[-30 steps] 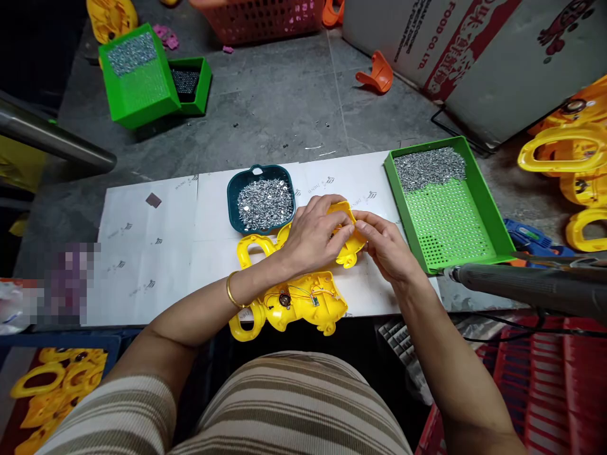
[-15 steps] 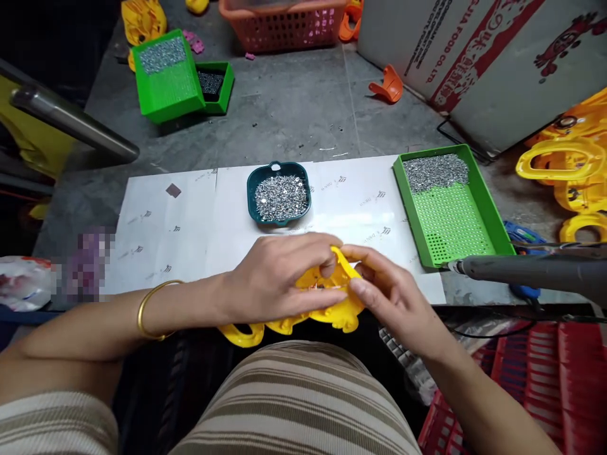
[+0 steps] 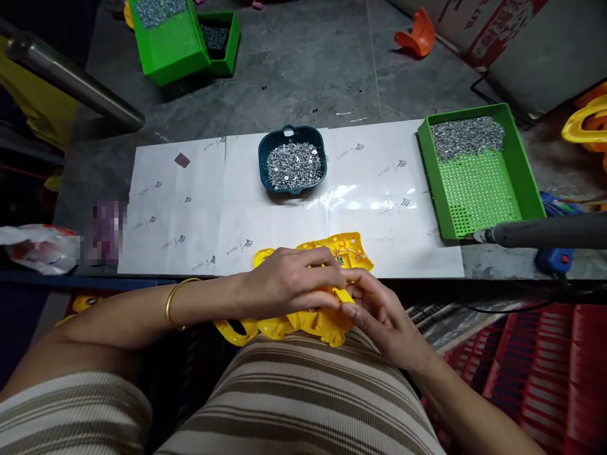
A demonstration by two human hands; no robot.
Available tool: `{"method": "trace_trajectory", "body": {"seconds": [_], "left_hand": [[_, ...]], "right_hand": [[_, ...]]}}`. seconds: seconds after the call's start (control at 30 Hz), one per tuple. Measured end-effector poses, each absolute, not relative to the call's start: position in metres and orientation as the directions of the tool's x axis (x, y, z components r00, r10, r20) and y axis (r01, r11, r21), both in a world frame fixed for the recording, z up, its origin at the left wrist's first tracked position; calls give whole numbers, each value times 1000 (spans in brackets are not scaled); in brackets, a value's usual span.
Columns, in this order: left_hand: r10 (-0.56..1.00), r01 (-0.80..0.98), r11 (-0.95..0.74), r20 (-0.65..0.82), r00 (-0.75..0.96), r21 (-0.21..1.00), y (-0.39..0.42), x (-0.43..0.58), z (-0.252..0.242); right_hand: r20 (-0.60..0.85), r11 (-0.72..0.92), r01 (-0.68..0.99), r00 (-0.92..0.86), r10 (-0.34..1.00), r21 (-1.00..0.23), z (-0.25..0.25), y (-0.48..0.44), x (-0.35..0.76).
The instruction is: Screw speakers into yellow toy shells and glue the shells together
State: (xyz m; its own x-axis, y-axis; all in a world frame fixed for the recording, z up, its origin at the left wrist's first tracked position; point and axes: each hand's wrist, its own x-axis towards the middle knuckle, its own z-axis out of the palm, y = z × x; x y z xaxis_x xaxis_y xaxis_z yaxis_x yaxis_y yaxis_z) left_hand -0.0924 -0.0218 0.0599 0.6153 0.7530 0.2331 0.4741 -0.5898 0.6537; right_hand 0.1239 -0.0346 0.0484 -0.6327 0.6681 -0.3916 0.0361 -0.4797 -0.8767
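A yellow plastic toy shell [image 3: 279,327] lies partly on my lap at the table's front edge, its inner side facing up. A second yellow half with thin wires and a small circuit board [image 3: 341,258] shows just beyond my hands, on the white sheet. My left hand [image 3: 296,281] reaches across the shell, its fingers closed on a small yellow plastic piece [image 3: 342,295]. From the other side, my right hand [image 3: 379,313] pinches the same piece between thumb and fingers. My left hand covers much of the shell's middle.
A dark teal tray [image 3: 263,174] of small metal screws stands on the white sheet [image 3: 190,218]. To the right sits a green tray [image 3: 443,205] with metal parts, near a grey screwdriver-like tool [image 3: 569,229]. Green trays [image 3: 175,60] and an orange piece [image 3: 417,35] lie farther back.
My view has tipped downward. Both hands, with the small yellow piece, are now lower over the shell, and the wired yellow half has come into sight beyond them.
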Motion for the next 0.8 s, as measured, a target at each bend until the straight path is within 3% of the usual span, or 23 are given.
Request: {"method": "trace_trajectory", "body": {"seconds": [0.13, 0.3, 0.43, 0.53, 0.67, 0.8], "left_hand": [[762, 434, -537, 194, 618, 724, -11, -83, 48], [785, 534, -486, 77, 614, 692, 11, -91, 44], [854, 766, -334, -168, 492, 550, 9, -126, 31], [818, 837, -202, -382, 430, 509, -1, -145, 21], [703, 816, -1, -580, 412, 579, -6, -144, 19], [625, 674, 261, -653, 428, 691, -7, -143, 18]], "right_hand": [[-411, -518, 0, -608, 679, -855, 40, -30, 126], [-409, -397, 145, -530, 742, -906, 34, -9, 139], [-358, -275, 239, -455, 816, -931, 30, 7, 150], [-287, -168, 300, -417, 862, -939, 25, 14, 149], [-318, -211, 277, -437, 841, -937, 20, 22, 140], [-345, -256, 269, -372, 862, -929, 17, 27, 150]]}}
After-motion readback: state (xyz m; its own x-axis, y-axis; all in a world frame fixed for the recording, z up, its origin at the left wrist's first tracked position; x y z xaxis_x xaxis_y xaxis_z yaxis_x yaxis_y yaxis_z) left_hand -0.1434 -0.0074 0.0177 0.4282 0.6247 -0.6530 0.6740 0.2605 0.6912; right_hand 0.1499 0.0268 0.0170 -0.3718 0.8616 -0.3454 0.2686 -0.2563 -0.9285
